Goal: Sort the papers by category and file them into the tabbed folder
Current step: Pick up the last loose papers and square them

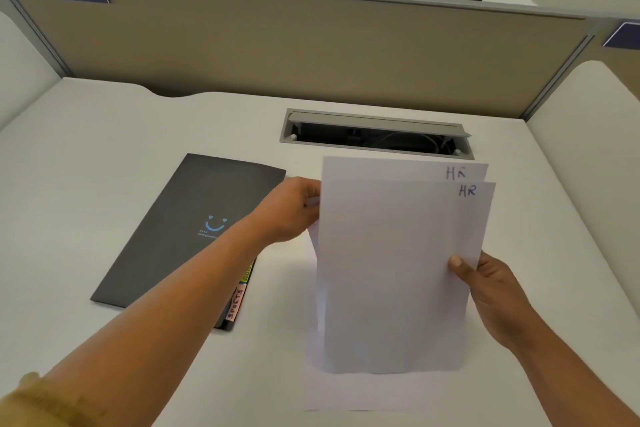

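Note:
I hold a small stack of white papers (398,270) upright above the desk, right of centre. The two front sheets each read "HR" at the top right. My right hand (485,284) grips the stack's right edge, thumb on the front sheet. My left hand (291,208) pinches the left edge near the top. A closed dark grey tabbed folder (194,225) with a blue smile logo lies flat to the left, partly under my left forearm. Coloured tabs (239,298) stick out at its lower right; one reads "SPORTS". Another white sheet (363,392) lies flat under the stack.
A grey cable hatch (377,135) with its lid raised is set into the white desk (104,149) behind the papers. A beige partition (277,45) closes off the back, with white side panels left and right. Black chairs stand beyond it.

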Demonstrator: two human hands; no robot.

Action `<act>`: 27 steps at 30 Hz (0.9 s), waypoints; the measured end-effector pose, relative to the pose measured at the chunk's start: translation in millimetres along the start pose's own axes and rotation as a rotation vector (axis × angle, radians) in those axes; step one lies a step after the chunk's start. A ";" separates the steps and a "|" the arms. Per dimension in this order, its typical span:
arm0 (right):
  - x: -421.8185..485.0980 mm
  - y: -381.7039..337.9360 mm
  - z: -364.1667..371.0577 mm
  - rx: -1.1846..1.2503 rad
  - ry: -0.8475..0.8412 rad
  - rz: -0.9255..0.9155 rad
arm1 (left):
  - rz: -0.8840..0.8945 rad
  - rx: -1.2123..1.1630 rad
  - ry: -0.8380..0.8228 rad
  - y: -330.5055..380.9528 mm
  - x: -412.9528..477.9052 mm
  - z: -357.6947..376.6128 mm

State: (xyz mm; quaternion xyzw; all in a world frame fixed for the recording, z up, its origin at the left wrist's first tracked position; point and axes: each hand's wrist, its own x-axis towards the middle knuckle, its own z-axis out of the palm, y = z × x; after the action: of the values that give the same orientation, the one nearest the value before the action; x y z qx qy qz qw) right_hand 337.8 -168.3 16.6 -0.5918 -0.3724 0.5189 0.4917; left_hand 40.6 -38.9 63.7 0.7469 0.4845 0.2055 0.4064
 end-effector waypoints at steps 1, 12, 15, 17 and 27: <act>1.2 -3.2 2.3 -0.007 -0.019 -0.024 | 0.032 0.005 0.015 3.0 1.1 -2.1; 11.2 -24.4 10.5 -0.038 0.039 -0.179 | 0.147 -0.359 0.019 30.2 -6.1 -26.0; 10.1 -25.5 16.0 -0.046 0.110 -0.168 | 0.088 -0.587 0.101 32.9 -11.5 -16.8; 8.8 -24.1 22.5 0.002 0.166 -0.184 | -0.001 -0.868 0.064 27.2 -17.9 -5.9; -1.9 -51.8 48.9 -0.005 0.191 -0.320 | -0.021 -0.782 0.340 32.1 -45.7 40.5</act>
State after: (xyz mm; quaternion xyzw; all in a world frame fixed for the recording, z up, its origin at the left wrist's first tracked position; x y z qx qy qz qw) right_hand 293.1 -148.1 68.4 -0.5728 -0.4148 0.3743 0.5998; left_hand 66.5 -102.5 69.8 0.4871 0.4378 0.4900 0.5754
